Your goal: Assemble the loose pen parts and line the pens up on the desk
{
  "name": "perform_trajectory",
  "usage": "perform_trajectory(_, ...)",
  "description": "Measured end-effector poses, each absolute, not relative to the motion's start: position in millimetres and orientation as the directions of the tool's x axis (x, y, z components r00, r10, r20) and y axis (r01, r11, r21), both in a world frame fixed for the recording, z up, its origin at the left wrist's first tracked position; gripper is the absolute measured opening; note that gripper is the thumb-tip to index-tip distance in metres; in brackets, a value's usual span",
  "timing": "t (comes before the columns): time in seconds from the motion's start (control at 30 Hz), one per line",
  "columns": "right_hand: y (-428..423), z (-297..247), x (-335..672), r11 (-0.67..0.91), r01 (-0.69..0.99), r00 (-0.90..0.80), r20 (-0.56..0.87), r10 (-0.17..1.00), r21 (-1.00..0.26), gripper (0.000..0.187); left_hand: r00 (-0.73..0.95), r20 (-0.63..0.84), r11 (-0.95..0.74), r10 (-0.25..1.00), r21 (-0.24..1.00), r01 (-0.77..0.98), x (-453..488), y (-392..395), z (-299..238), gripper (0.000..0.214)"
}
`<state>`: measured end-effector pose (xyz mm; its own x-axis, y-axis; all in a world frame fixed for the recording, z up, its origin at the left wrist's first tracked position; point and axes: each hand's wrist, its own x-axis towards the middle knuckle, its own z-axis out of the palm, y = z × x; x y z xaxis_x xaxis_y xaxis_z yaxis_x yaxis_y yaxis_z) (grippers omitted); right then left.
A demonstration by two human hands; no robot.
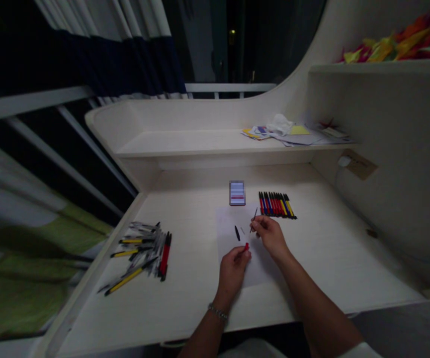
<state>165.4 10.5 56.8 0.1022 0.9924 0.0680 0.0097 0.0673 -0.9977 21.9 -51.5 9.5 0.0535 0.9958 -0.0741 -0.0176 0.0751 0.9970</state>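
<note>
My left hand (234,268) rests on a white sheet of paper (226,233) and pinches a small red pen part (246,246) between thumb and fingers. My right hand (270,234) is closed on a thin dark pen refill (254,219) that points up and away. Between the hands, on the paper, lie a small black pen cap (237,232) and a pale clear piece (242,230). A neat row of several assembled pens (276,204) in red, blue, black and yellow lies just beyond my right hand.
A loose heap of several pens and pen barrels (145,251) lies at the desk's left side. A phone (237,193) with a lit screen sits behind the paper. Papers and a crumpled white cloth (280,124) lie on the upper shelf. Bright paper shapes (401,42) fill the top right ledge.
</note>
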Motion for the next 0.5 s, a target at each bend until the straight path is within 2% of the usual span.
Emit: perform_trajectory(0.5, -15, 20, 158, -0.053, 0.082, -0.030, -0.055, 0.998, -0.995, 0.020, 0.055, -0.027, 0.026, 0.998, 0.999, 0.019, 18, -48, 8, 0.033)
